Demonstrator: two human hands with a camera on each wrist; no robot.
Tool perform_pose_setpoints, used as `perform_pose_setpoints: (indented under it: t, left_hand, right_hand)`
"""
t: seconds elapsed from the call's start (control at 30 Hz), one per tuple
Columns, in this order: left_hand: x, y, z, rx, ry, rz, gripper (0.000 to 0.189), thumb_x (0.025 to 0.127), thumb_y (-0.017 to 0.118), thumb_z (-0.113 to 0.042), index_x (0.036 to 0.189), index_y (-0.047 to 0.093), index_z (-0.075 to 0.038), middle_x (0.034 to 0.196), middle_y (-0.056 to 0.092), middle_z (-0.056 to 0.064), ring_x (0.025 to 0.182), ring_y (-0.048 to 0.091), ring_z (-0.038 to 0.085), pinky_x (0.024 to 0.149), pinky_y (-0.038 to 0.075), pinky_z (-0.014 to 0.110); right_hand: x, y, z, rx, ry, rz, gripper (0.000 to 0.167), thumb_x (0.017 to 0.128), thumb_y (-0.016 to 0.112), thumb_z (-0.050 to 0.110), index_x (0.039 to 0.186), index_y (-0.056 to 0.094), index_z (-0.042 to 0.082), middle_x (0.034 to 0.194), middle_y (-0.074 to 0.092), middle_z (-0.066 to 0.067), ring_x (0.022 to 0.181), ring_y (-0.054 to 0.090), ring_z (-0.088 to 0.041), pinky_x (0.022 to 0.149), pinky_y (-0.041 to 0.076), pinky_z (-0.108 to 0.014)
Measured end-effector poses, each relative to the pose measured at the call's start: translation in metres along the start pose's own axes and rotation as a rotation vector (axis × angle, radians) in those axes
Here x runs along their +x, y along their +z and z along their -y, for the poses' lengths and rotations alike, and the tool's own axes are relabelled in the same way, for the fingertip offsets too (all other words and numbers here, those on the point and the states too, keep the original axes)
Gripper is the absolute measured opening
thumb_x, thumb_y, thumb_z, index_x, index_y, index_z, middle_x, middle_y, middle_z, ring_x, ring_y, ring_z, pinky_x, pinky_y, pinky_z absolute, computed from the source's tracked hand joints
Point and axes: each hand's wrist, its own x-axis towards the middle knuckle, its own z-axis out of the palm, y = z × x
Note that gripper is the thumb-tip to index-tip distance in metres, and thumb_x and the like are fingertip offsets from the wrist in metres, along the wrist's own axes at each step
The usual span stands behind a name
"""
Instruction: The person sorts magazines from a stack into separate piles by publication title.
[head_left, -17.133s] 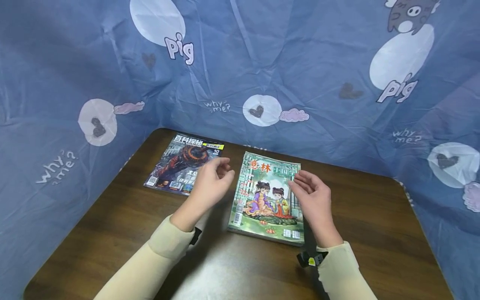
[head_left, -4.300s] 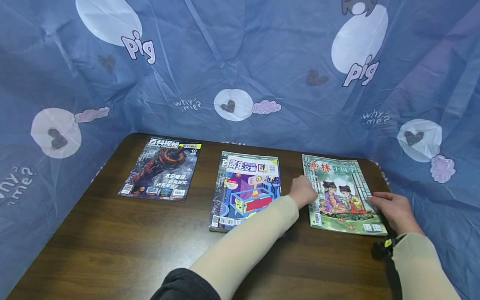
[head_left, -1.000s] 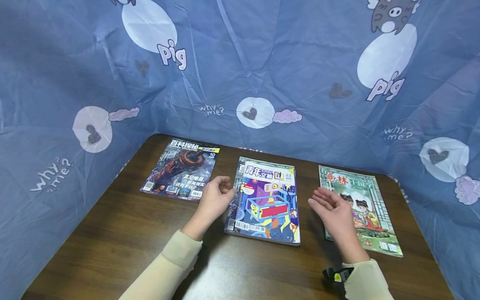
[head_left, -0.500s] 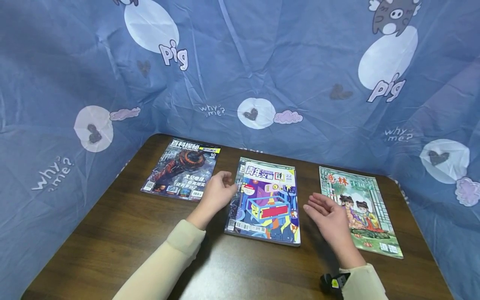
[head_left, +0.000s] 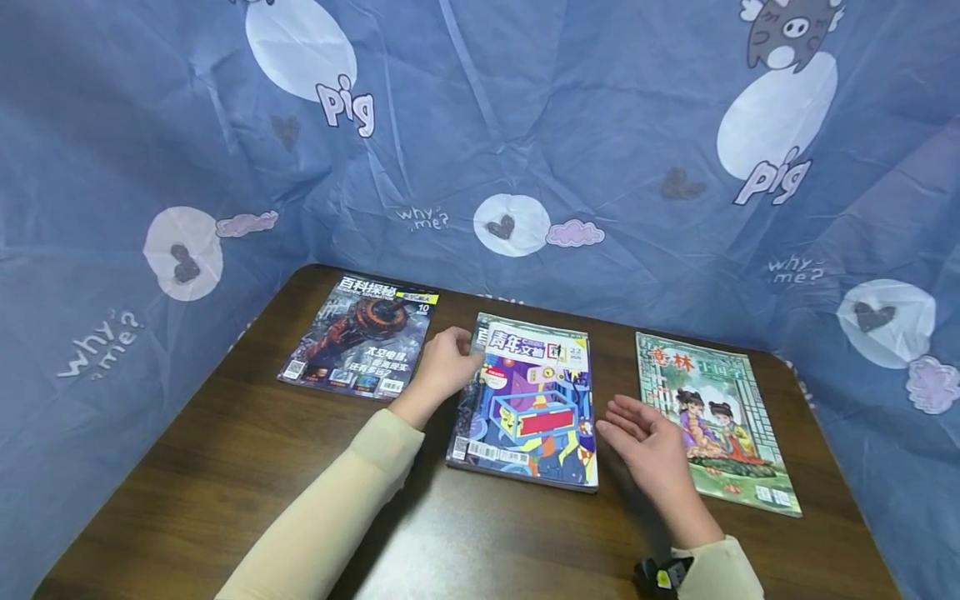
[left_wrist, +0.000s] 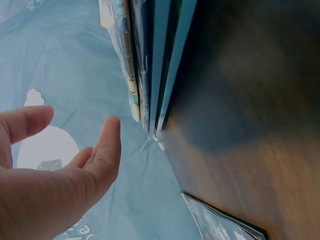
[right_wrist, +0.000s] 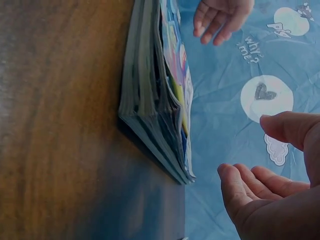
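Blue cloth [head_left: 600, 125] backs the brown counter [head_left: 510, 542], and here's the stack [head_left: 532, 400], purple on top! The left hand [head_left: 441, 367] hovers just beside it, free, fingers loosely bent; on the stack's other side hovers the right hand [head_left: 652, 446], also free, thumb and fingers parted. Left of the left hand lies the dark magazine [head_left: 356, 333]; partly behind the right hand, the green magazine [head_left: 727, 421].
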Motion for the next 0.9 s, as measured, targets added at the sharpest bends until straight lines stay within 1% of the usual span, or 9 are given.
perform_pose_setpoints:
  t: [0.1, 0.2, 0.33, 0.5, 0.57, 0.63, 0.8, 0.9]
  left_hand:
    - [0.007, 0.000, -0.003, -0.011, -0.029, 0.031, 0.042, 0.090, 0.071, -0.015, 0.125, 0.063, 0.008, 0.104, 0.064, 0.015, 0.093, 0.059, 0.029, 0.085, 0.051, 0.045]
    - [0.016, 0.002, -0.005, -0.001, -0.050, 0.054, 0.045, 0.091, 0.072, -0.017, 0.127, 0.062, 0.007, 0.105, 0.063, 0.015, 0.095, 0.058, 0.030, 0.088, 0.050, 0.045]
    - [0.027, 0.007, -0.007, 0.024, -0.087, 0.063, 0.046, 0.091, 0.073, -0.019, 0.126, 0.062, 0.007, 0.107, 0.064, 0.015, 0.098, 0.059, 0.029, 0.089, 0.051, 0.043]
    - [0.040, 0.011, -0.009, 0.005, -0.156, 0.087, 0.045, 0.090, 0.074, -0.020, 0.124, 0.063, 0.007, 0.119, 0.064, 0.020, 0.109, 0.060, 0.034, 0.094, 0.050, 0.044]
    - [0.045, 0.013, -0.009, -0.005, -0.180, 0.098, 0.044, 0.090, 0.074, -0.020, 0.122, 0.063, 0.008, 0.121, 0.064, 0.021, 0.111, 0.059, 0.034, 0.094, 0.050, 0.045]
    - [0.049, 0.013, -0.009, -0.007, -0.202, 0.104, 0.042, 0.090, 0.074, -0.020, 0.120, 0.063, 0.007, 0.119, 0.064, 0.020, 0.108, 0.059, 0.033, 0.092, 0.051, 0.045]
    - [0.060, 0.016, -0.006, -0.017, -0.257, 0.109, 0.034, 0.088, 0.075, -0.017, 0.110, 0.066, 0.007, 0.100, 0.065, 0.016, 0.087, 0.063, 0.028, 0.078, 0.055, 0.039]
    - [0.064, 0.018, -0.006, -0.023, -0.270, 0.119, 0.029, 0.086, 0.075, -0.015, 0.104, 0.067, 0.006, 0.091, 0.066, 0.015, 0.076, 0.063, 0.025, 0.069, 0.054, 0.035]
  right_hand:
    - [-0.002, 0.001, -0.002, -0.001, 0.013, 0.009, 0.058, 0.093, 0.078, 0.021, 0.139, 0.055, -0.005, 0.134, 0.061, -0.023, 0.119, 0.062, -0.031, 0.087, 0.052, -0.020]
    - [-0.005, 0.002, -0.004, -0.010, 0.019, 0.008, 0.057, 0.092, 0.079, 0.021, 0.138, 0.056, -0.004, 0.133, 0.062, -0.022, 0.118, 0.063, -0.030, 0.087, 0.053, -0.021]
    - [-0.008, 0.002, -0.006, -0.013, 0.032, 0.006, 0.055, 0.091, 0.080, 0.018, 0.137, 0.057, -0.003, 0.132, 0.062, -0.022, 0.116, 0.064, -0.030, 0.086, 0.053, -0.021]
    - [-0.012, 0.002, -0.008, -0.025, 0.058, 0.000, 0.053, 0.092, 0.078, 0.013, 0.137, 0.056, -0.004, 0.131, 0.062, -0.022, 0.116, 0.064, -0.030, 0.086, 0.053, -0.020]
    - [-0.012, 0.002, -0.008, -0.030, 0.063, -0.003, 0.052, 0.093, 0.077, 0.011, 0.137, 0.056, -0.005, 0.131, 0.063, -0.022, 0.115, 0.065, -0.030, 0.086, 0.053, -0.020]
    - [-0.013, 0.002, -0.009, -0.023, 0.065, -0.007, 0.051, 0.092, 0.077, 0.009, 0.137, 0.056, -0.006, 0.130, 0.063, -0.023, 0.114, 0.065, -0.031, 0.085, 0.053, -0.020]
    - [-0.014, 0.002, -0.011, -0.035, 0.076, -0.018, 0.050, 0.092, 0.077, 0.007, 0.135, 0.057, -0.007, 0.127, 0.064, -0.024, 0.112, 0.065, -0.032, 0.083, 0.053, -0.018]
    - [-0.016, 0.001, -0.012, -0.063, 0.091, -0.020, 0.050, 0.092, 0.077, 0.009, 0.135, 0.058, -0.007, 0.126, 0.065, -0.024, 0.111, 0.066, -0.032, 0.082, 0.053, -0.018]
